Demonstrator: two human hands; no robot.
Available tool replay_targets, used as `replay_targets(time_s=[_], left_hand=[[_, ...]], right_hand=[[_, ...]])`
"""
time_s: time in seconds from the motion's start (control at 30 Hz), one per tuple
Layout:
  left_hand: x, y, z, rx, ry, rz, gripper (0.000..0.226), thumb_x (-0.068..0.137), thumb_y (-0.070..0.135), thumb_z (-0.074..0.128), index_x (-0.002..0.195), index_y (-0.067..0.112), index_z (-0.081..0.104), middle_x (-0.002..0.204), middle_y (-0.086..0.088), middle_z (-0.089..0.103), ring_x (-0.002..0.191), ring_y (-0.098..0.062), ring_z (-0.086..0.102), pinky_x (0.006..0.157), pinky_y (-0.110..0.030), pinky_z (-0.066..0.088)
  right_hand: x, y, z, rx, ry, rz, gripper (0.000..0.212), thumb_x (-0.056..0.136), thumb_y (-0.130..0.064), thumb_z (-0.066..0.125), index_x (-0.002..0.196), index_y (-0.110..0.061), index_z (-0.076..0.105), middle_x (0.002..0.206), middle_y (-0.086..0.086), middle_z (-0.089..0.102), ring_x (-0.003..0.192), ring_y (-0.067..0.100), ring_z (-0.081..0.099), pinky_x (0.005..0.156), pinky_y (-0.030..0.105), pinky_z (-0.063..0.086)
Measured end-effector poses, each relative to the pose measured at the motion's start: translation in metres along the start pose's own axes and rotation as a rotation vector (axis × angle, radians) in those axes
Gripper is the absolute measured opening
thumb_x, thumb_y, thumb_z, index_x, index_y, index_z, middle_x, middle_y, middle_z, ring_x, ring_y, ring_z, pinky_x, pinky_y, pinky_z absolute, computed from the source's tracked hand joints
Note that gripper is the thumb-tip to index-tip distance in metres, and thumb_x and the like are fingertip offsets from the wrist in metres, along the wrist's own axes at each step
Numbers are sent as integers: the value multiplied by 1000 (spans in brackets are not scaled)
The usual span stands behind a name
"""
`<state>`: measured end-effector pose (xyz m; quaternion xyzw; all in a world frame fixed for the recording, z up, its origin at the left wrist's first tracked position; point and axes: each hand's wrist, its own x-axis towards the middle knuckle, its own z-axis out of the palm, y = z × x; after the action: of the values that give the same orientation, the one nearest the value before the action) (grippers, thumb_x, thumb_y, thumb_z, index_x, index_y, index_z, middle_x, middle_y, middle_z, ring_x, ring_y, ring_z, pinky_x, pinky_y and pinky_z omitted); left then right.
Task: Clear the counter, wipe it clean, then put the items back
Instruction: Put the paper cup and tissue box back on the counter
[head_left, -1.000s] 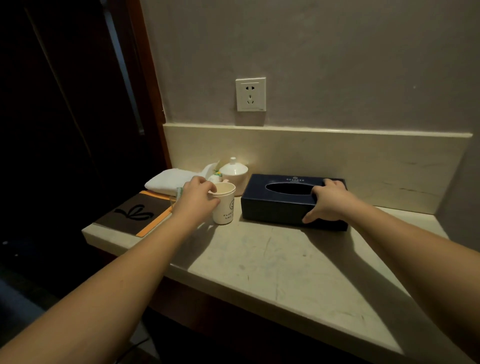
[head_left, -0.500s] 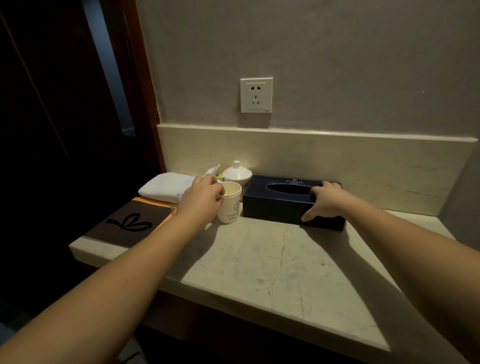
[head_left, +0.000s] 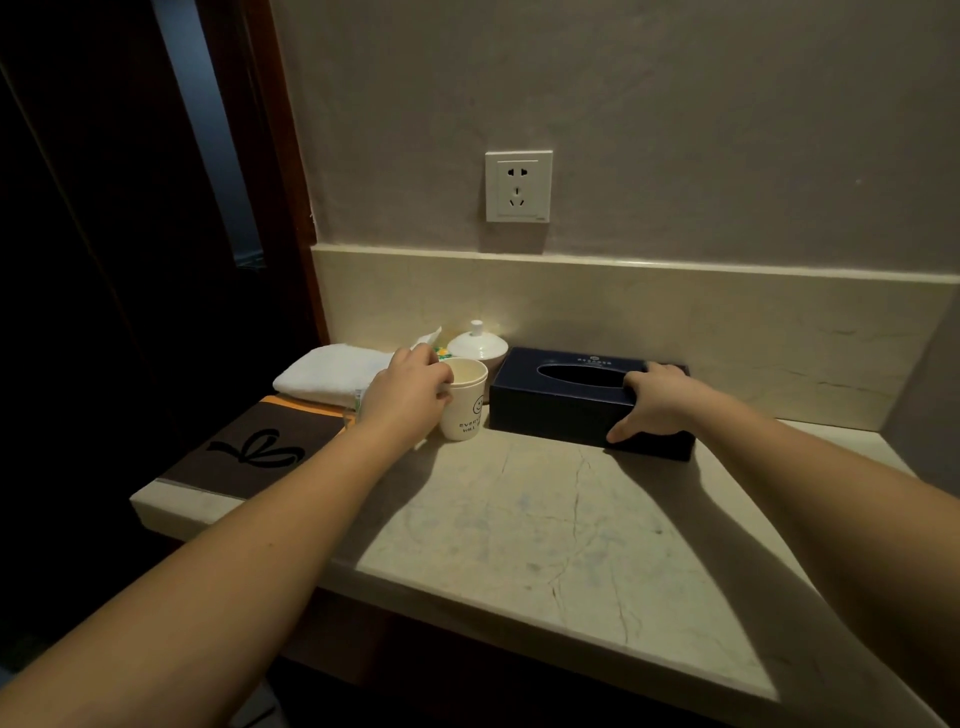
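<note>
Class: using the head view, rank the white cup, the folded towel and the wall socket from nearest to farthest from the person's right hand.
From the right hand, on the tissue box:
1. White cup, to its left, held by the left hand.
2. Wall socket, up on the wall.
3. Folded towel, far left, beyond the cup.

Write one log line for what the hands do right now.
left hand: grips cream smiley paper cup | right hand: grips dark blue cardboard tissue box | both standing on pale marble counter

Dim grey wall, white socket, dark doorway left.
</note>
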<state>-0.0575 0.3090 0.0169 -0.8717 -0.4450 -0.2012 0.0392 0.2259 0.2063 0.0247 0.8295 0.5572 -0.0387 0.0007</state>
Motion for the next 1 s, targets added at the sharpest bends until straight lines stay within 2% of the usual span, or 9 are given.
replay_targets(time_s=[0.2, 0.33, 0.4, 0.47, 0.53, 0.6, 0.7, 0.87, 1.0], left_hand=[[-4, 2, -2, -22, -4, -3, 30, 95, 28, 59, 124, 21, 58, 135, -1, 45, 123, -21, 38, 94, -39, 46], [-12, 5, -11, -79, 47, -10, 36, 92, 29, 62, 127, 19, 56, 138, -2, 44, 124, -21, 39, 96, -39, 45], [-18, 11, -15, -113, 75, 9, 35, 93, 30, 60, 125, 17, 57, 138, -3, 44, 125, -22, 38, 98, -39, 43], [-25, 20, -19, -169, 85, 41, 34, 94, 29, 59, 124, 15, 59, 138, -3, 45, 128, -22, 37, 100, -38, 40], [-33, 29, -19, -245, 102, 87, 31, 94, 27, 60, 121, 13, 60, 133, -4, 47, 126, -22, 37, 101, -37, 37], [-42, 39, -17, -314, 124, 141, 27, 93, 25, 61, 116, 12, 63, 124, -3, 50, 122, -22, 38, 97, -31, 34], [-57, 62, -14, -418, 116, 181, 22, 92, 24, 62, 110, 13, 65, 115, 2, 51, 116, -19, 41, 90, -23, 29], [-81, 119, -17, -519, -28, 203, 22, 94, 33, 59, 113, 22, 63, 119, 7, 51, 117, -13, 44, 99, -36, 41], [-103, 181, -20, -577, -146, 241, 21, 94, 38, 57, 113, 28, 59, 116, 15, 48, 112, -7, 45, 89, -28, 42]], right_hand=[[-5, -2, 2, 14, 25, 9, 81, 68, -59, 75, 132, -20, 44, 132, 7, 45, 120, 28, 43, 94, 40, 43], [-17, -7, 5, 37, 106, 59, 79, 66, -57, 77, 128, -23, 43, 126, 4, 51, 114, 26, 47, 88, 41, 48], [-25, -10, 12, 9, 203, 81, 81, 68, -56, 76, 133, -24, 40, 133, 4, 47, 124, 27, 42, 92, 46, 43], [-34, -10, 20, 6, 284, 74, 85, 70, -55, 74, 139, -25, 35, 147, 6, 34, 136, 28, 29, 104, 50, 33], [-46, -8, 22, 59, 326, 68, 87, 74, -57, 71, 144, -26, 30, 153, 7, 26, 141, 28, 24, 111, 49, 26], [-64, -2, 20, 148, 382, 70, 80, 78, -56, 67, 143, -25, 33, 147, 5, 35, 134, 26, 34, 108, 46, 31], [-99, 7, 18, 275, 425, 55, 60, 85, -44, 64, 137, -23, 44, 134, 3, 50, 121, 21, 49, 100, 39, 43], [-179, 32, 20, 354, 333, 36, 38, 93, -37, 55, 128, -23, 55, 129, -2, 56, 114, 15, 54, 91, 29, 46], [-247, 68, 30, 355, 350, 45, 33, 94, -36, 53, 124, -23, 57, 125, -5, 58, 111, 11, 54, 89, 25, 41]])
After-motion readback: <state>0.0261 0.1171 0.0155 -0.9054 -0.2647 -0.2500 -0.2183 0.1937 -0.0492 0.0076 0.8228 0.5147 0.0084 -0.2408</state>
